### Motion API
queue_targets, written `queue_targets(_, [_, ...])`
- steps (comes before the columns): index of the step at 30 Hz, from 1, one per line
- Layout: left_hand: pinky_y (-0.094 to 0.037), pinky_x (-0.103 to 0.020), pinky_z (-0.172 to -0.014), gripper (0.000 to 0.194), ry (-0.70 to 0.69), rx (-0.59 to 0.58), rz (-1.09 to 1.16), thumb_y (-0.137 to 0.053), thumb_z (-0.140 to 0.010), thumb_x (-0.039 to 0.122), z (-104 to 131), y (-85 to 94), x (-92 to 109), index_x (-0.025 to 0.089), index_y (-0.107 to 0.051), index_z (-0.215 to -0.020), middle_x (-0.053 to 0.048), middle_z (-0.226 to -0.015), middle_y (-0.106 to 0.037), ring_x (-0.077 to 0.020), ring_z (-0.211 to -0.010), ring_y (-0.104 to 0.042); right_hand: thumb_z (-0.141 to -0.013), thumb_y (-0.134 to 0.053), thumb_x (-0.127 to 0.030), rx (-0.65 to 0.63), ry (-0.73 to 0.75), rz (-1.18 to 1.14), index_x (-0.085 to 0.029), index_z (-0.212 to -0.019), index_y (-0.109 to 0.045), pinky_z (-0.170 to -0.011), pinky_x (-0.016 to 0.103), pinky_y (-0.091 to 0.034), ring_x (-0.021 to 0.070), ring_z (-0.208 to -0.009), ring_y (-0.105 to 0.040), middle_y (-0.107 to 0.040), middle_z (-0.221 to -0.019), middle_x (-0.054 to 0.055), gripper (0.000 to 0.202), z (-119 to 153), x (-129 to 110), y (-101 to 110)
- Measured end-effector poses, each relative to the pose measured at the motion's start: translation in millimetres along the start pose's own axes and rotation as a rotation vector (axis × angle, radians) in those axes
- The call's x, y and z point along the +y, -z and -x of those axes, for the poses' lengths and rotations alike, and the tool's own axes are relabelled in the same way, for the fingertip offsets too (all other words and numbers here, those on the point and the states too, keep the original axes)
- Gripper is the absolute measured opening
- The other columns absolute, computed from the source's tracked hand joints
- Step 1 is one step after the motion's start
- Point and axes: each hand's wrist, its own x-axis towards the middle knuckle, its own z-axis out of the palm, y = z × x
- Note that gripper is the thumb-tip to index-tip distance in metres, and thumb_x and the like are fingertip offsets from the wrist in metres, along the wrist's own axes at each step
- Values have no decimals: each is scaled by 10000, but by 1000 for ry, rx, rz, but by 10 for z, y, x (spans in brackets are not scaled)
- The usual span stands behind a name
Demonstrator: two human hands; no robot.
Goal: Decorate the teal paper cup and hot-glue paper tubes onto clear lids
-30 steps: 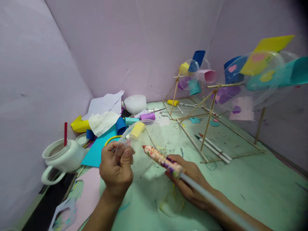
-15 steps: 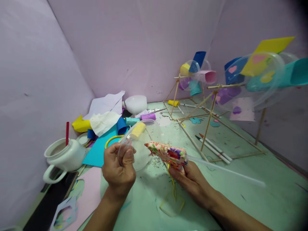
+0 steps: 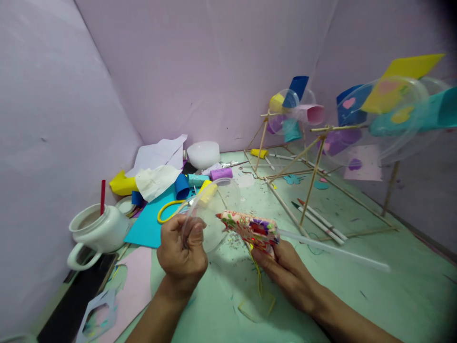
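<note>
My left hand (image 3: pixel 183 247) pinches the near edge of a clear round plastic lid (image 3: pixel 217 221), which stands tilted above the table. In my right hand (image 3: pixel 282 267) is a glue gun (image 3: pixel 250 231) with a floral pattern; a long translucent glue stick (image 3: pixel 335 250) sticks out of its back. The gun's tip points left at the lid, a small gap from it as far as I can tell. Through the lid a yellow paper roll (image 3: pixel 207 192) shows. Yellow-handled scissors (image 3: pixel 167 211) lie behind my left hand on blue paper (image 3: pixel 148 228).
Two stick frames with paper-cup wheels stand at the right, the nearer with a yellow vane (image 3: pixel 414 66). A white pot (image 3: pixel 103 231) holding a red stick is at left. Pens (image 3: pixel 317 221), paper rolls (image 3: pixel 221 174) and scraps lie on the green table (image 3: pixel 221 305).
My left hand and the lid have shifted slightly right, nearer the glue gun's tip. More of the yellow scissor handle shows. The whole view has shifted slightly.
</note>
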Motion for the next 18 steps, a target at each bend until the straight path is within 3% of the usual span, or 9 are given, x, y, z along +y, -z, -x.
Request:
queue_targets(8, [-514, -203, -493, 183, -36, 1, 39, -569, -809, 160, -27, -10, 61, 194, -480, -965, 46, -637, -662, -109, -525, -655, -916, -405, -470, 50, -5, 28, -219, -765, -557, -561, 282, -396, 196, -618, -498, -559, -663, 30, 329, 14, 18, -13])
queue_targets(13, [-527, -199, -519, 51, -56, -6, -32, -537, -828, 159, -49, -1, 105, 198, -512, -850, 29, -633, -652, -105, -550, -663, -907, -411, -485, 51, -51, -11, -218, -730, -544, -568, 288, -405, 210, -644, -521, -555, -627, 26, 346, 18, 7, -20])
queue_targets(18, [-523, -210, -522, 214, -6, 16, 4, -580, -791, 147, -11, -10, 35, 192, -483, -976, 46, -646, -657, -111, -549, -660, -897, -424, -497, 67, -51, -34, -232, -686, -537, -574, 295, -402, 238, -681, -536, -489, -545, 16, 357, 16, 30, -17])
